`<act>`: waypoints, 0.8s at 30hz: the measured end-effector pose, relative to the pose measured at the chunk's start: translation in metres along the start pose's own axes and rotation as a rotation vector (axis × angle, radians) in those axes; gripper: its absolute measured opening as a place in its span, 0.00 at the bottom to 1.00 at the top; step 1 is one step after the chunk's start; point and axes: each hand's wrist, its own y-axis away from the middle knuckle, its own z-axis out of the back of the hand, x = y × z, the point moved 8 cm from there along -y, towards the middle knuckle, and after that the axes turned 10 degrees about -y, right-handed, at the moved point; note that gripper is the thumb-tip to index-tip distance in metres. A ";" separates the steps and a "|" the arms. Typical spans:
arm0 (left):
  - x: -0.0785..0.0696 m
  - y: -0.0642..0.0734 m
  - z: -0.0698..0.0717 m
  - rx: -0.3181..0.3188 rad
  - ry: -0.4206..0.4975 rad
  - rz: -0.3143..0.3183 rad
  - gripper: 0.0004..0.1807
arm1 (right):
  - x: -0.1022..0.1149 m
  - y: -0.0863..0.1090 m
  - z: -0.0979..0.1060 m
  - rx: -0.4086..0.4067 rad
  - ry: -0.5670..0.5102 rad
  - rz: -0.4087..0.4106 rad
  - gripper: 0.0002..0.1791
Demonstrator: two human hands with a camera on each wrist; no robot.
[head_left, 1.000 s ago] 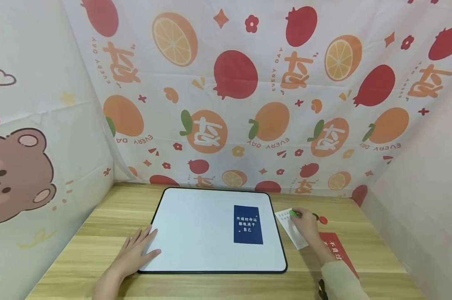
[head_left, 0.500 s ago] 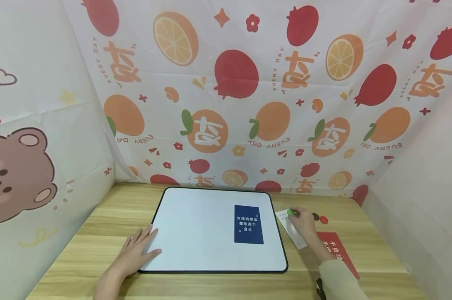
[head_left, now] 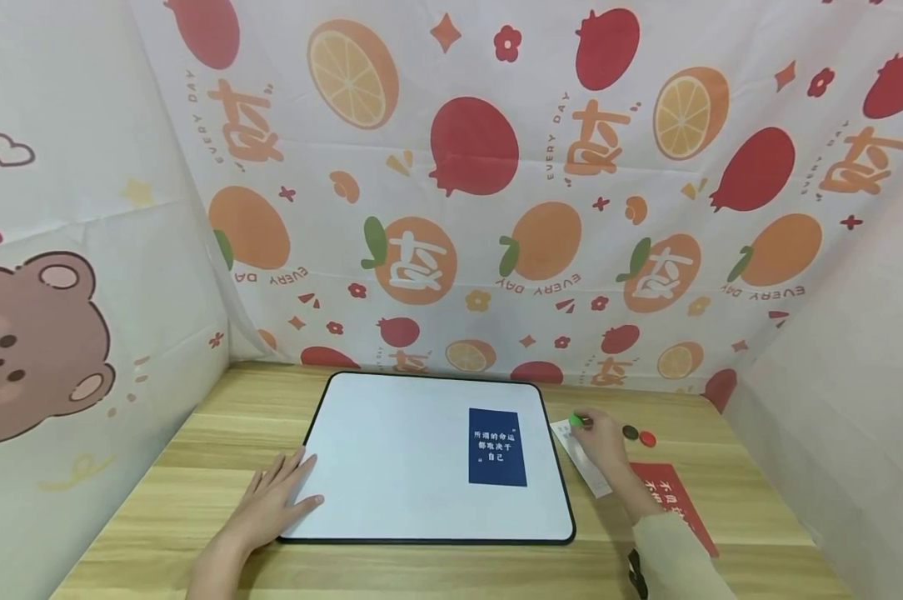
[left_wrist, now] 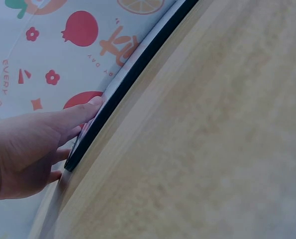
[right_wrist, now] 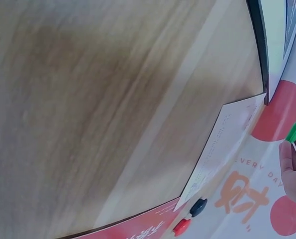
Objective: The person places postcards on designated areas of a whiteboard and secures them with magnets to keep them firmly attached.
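Observation:
A white board (head_left: 391, 458) with a black rim lies flat on the table, and a blue card (head_left: 496, 447) with white writing is on its right part. My left hand (head_left: 267, 504) rests on the board's left edge with its fingers spread; in the left wrist view the thumb (left_wrist: 83, 113) lies over the black rim. Right of the board, my right hand (head_left: 605, 446) pinches a small round green magnet (right_wrist: 293, 133) between thumb and fingers. In the head view it is over the far end of a white card (head_left: 588, 468), partly covered by the hand.
Past my right hand, a black magnet (head_left: 631, 432) and a red magnet (head_left: 648, 438) sit side by side on the wooden table (head_left: 421, 575). A red card (head_left: 680, 504) lies nearer, partly under my right forearm. Fruit-printed cloth (head_left: 474, 250) hangs behind the table.
My right hand has shifted slightly left and away with the green magnet, uncovering the black magnet and more of the red card. The left hand stays on the board's edge.

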 end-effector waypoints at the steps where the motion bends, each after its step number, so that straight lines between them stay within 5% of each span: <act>1: 0.000 -0.001 0.000 0.000 0.003 0.000 0.40 | 0.001 -0.001 -0.001 0.001 0.004 -0.001 0.18; 24: 0.001 -0.002 0.000 0.009 0.002 0.002 0.40 | 0.009 -0.002 -0.013 0.022 -0.019 0.055 0.17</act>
